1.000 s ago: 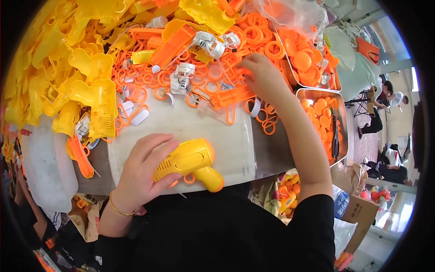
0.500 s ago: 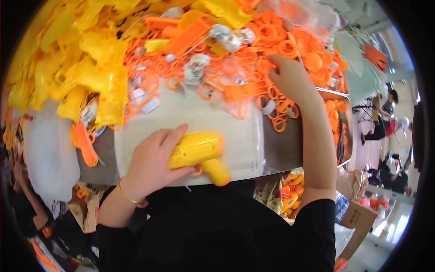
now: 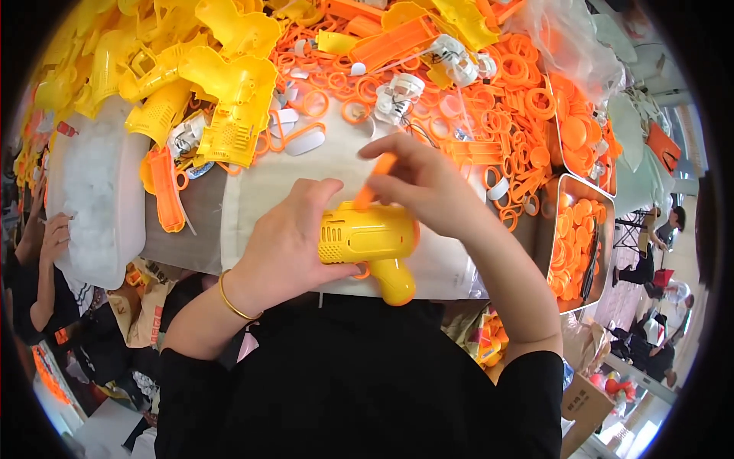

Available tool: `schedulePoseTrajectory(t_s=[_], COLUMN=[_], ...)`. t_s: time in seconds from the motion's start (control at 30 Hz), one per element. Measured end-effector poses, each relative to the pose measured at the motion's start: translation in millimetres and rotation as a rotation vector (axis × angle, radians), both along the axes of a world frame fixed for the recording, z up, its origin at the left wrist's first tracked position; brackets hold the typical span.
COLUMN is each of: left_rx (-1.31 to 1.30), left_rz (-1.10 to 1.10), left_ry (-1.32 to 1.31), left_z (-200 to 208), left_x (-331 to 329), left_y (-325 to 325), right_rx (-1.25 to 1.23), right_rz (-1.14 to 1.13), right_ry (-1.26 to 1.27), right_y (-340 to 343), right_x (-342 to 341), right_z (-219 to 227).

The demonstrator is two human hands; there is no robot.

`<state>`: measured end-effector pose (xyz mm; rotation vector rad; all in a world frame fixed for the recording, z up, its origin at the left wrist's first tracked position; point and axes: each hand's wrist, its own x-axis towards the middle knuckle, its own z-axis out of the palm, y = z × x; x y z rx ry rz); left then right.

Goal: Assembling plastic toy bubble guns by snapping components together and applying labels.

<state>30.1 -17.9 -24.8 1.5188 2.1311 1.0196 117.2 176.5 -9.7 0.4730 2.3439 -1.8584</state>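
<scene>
My left hand is wrapped around the back end of a yellow plastic toy gun, its handle pointing toward me. A small orange ring shows by my left thumb, under the body. Over the top of the gun, my right hand pinches an orange plastic piece. That piece's lower end meets the gun's upper edge; whether it is seated there I cannot tell. Beneath lies a pale work sheet. Just beyond my right hand is a white motor unit with thin wires.
Yellow shell halves heap at the left, orange rings and parts at the back and right. A metal tray holds orange discs and a black tool. A translucent tub stands left, where another person's hand touches it.
My right hand has come back from the orange pile to the toy gun, now with an orange piece in its fingers. My left hand still holds the gun. The view has shifted.
</scene>
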Motion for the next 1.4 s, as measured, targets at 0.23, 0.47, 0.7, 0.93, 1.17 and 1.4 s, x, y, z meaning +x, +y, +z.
schedulePoseTrajectory(t_s=[0.23, 0.47, 0.7, 0.93, 1.17, 1.4], left_rx=[-0.046, -0.014, -0.098, -0.086, 0.117, -0.044], left_rz=[-0.035, -0.081, -0.175, -0.155, 0.046, 0.023], left_ry=[-0.029, 0.085, 0.146, 0.189, 0.184, 0.528], left_z=[-3, 4, 2, 7, 11, -22], left_x=[-2, -3, -3, 0, -38, -71], left_y=[-4, 3, 2, 1, -16, 40], right_rx=[0.228, 0.157, 0.385, 0.531, 0.762, 0.150], right_rz=[0.074, 0.253, 0.307, 0.198, 0.163, -0.187], right_ry=[0.088, -0.200, 0.140, 0.194, 0.381, -0.052], right_y=[5, 2, -9, -5, -8, 6], right_x=[9, -9, 35, -59, -69, 3], right_z=[7, -4, -3, -26, -45, -17])
